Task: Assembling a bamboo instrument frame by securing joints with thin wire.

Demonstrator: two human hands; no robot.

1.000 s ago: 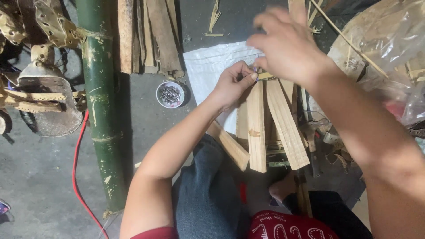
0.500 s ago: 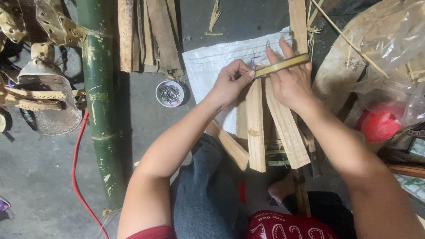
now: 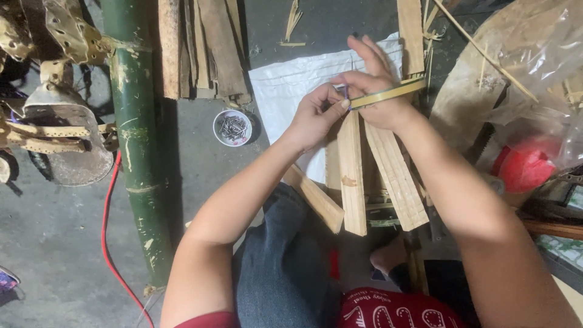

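1. One rusty metal tool with perforated straps point(image 3: 57, 130) lies at the far left on the grey concrete floor point(image 3: 48, 243), with a thin red cable point(image 3: 108, 231) curving past it.
2. A thick green bamboo pole point(image 3: 136, 133) runs up the frame just beside the cable.
3. A small round white dish of dark nails point(image 3: 232, 127) sits between the pole and a white woven sack point(image 3: 291, 91).
4. The left hand point(image 3: 313, 115) pinches one end of a thin yellow-green bamboo strip point(image 3: 388, 94), fingers clenched on it.
5. The right hand point(image 3: 379, 91) grips the same strip, which crosses over its back, fingers half spread.
6. Both hands work above three pale flat wooden slats point(image 3: 352, 182) fanned over the person's lap.
7. A crumpled clear plastic bag point(image 3: 534, 67) and a red round object point(image 3: 525, 167) lie at the right.
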